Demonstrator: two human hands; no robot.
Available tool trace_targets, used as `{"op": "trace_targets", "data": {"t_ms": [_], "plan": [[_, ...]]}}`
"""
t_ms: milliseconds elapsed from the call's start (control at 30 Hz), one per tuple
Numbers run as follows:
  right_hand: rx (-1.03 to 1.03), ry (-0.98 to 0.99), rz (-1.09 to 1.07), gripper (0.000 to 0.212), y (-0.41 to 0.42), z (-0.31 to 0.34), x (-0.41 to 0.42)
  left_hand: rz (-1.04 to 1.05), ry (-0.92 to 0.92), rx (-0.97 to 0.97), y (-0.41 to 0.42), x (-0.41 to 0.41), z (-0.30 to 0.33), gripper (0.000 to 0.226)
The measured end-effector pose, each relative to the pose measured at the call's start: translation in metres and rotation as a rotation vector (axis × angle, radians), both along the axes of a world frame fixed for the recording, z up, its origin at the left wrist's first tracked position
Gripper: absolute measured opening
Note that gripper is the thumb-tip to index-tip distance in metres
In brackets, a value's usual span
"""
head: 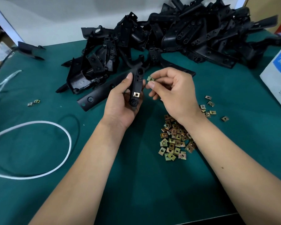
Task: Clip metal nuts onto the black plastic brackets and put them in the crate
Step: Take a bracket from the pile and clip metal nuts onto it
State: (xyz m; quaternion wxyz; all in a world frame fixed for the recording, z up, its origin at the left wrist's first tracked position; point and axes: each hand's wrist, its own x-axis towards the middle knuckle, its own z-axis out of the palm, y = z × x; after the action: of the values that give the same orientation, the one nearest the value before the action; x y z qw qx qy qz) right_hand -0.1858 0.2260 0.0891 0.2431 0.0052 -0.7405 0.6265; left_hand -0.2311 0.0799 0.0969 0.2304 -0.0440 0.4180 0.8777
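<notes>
My left hand grips a black plastic bracket upright above the green table; one metal nut is clipped on near its lower end. My right hand pinches a second brass-coloured nut between thumb and forefinger, just right of the bracket's upper part and not touching it. A heap of loose nuts lies on the mat under my right wrist. A big pile of black brackets fills the back of the table. No crate is in view.
A long flat black bracket lies just left of my left hand. Two stray nuts sit at the left. A white cord loop lies at front left. A white and blue box stands at the right edge.
</notes>
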Motion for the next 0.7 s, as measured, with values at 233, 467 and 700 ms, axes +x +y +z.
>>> {"op": "trace_targets", "data": {"t_ms": [233, 467, 700], "plan": [[-0.125, 0.007, 0.004, 0.012, -0.0024, -0.0021, -0.0017, 0.012, -0.004, -0.023, 0.0017, 0.0010, 0.0003, 0.030], [-0.370, -0.047, 0.029, 0.008, -0.0076, -0.0017, -0.0011, 0.010, -0.013, -0.025, 0.0013, -0.0002, -0.0015, 0.026], [-0.357, -0.056, 0.059, 0.009, -0.0096, -0.0002, -0.0001, -0.054, 0.069, -0.053, 0.0011, -0.0007, -0.0050, 0.031]]}}
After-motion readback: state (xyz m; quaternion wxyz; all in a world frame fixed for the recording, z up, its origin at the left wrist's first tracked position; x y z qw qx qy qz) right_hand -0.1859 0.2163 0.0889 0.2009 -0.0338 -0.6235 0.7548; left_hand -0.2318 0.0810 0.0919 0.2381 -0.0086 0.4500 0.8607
